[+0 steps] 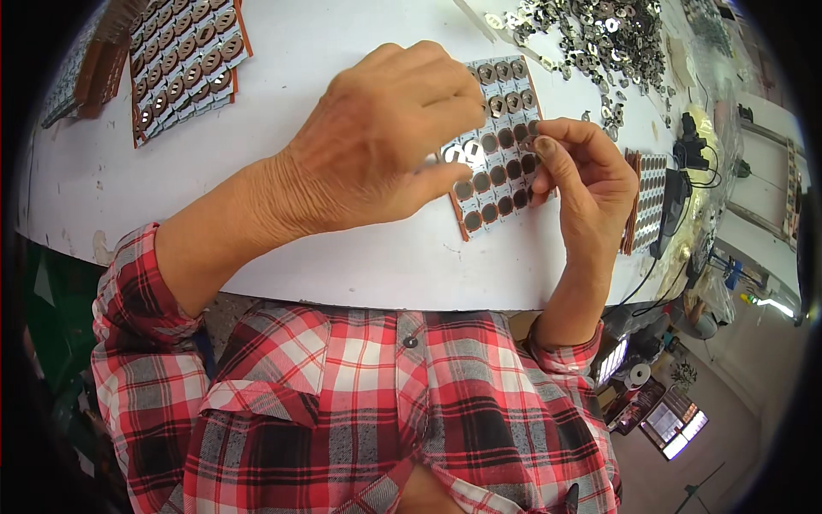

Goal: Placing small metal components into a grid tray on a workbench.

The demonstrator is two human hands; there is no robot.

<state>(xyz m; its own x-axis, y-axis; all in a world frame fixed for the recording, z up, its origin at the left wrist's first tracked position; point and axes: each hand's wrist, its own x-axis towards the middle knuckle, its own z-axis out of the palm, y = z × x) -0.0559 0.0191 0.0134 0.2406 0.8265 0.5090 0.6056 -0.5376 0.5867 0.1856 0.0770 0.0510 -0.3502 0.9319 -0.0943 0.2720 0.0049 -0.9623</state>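
A rectangular circuit-board panel [477, 190] with brown edges lies on the table in front of me. Rows of dark round pads cover its near part, while small metal clips sit on the far rows. Two shiny loose-looking clips [473, 152] rest near its left side. Over that left side is my left hand [394, 128], slightly blurred, thumb and bent fingers apart; its palm is hidden. At the panel's right edge my right hand [591, 171] is closed, thumb and index finger pinched together above the pads. Whatever small piece they hold is too hidden to name.
A heap of small metal clips [591, 38] spreads over the far right of the white table [282, 51]. Clip-covered panels [184, 64] are stacked at the far left, beside more panels on edge [86, 73]. Another panel stack [648, 201] stands right, near black cables [689, 154].
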